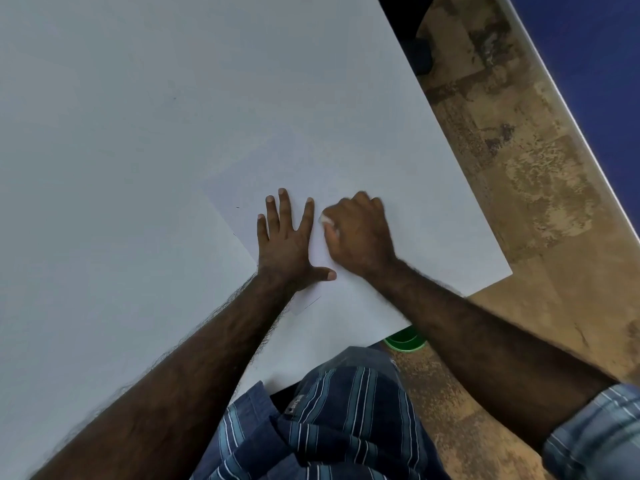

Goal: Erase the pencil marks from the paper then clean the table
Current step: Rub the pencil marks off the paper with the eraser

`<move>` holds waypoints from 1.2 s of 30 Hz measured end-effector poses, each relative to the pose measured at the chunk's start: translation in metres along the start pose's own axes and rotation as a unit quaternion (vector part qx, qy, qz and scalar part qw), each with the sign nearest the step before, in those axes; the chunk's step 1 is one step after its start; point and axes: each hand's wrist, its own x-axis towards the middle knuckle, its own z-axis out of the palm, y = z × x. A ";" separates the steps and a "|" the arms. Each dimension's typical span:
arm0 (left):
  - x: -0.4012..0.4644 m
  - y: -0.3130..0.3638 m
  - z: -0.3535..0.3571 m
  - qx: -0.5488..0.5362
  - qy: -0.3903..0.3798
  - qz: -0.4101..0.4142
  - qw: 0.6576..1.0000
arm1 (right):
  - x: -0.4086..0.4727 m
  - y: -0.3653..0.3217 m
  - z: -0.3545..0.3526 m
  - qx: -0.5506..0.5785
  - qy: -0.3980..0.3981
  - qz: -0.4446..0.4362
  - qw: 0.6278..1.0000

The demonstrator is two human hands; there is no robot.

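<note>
left hand (284,239) pressing flat, fingers spread, on thin white paper sheet (239,202) lying on white table (121,133) | right hand (358,233) gripping small white eraser (325,220) | risk: sheet creasing or tearing if pinning slackens

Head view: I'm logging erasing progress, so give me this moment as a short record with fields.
left hand: flat on the paper, fingers spread
right hand: curled round a white eraser, pressed to the paper
paper: lying on the white table, faint against it
marks: short pencil line near the left wrist; tiny dark speck left of the fingers
floor: green round object past the table edge
</note>
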 end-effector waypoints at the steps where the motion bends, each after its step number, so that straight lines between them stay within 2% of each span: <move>1: 0.000 0.000 0.000 -0.004 0.007 -0.001 1.000 | -0.005 -0.006 0.002 -0.002 -0.015 -0.027 1.000; 3: 0.000 -0.002 0.000 -0.003 0.002 -0.006 1.000 | -0.003 -0.004 0.003 -0.015 -0.024 -0.041 0.999; 10: 0.000 -0.002 -0.002 0.001 -0.016 -0.004 1.000 | 0.031 0.002 0.007 -0.022 0.030 0.061 0.997; 15: 0.002 -0.004 -0.002 -0.004 -0.017 -0.005 1.000 | 0.021 -0.011 0.012 -0.034 -0.004 -0.014 0.999; 21: 0.001 -0.003 -0.002 0.001 -0.021 -0.006 1.000 | 0.061 0.003 0.012 -0.061 0.019 0.068 0.996; 29: 0.002 -0.005 0.001 -0.002 -0.012 -0.003 1.000 | 0.029 -0.016 0.012 -0.045 -0.003 -0.002 0.999; 36: 0.003 -0.003 0.000 0.002 -0.021 -0.010 1.000 | 0.080 -0.006 0.014 -0.040 0.021 0.073 0.996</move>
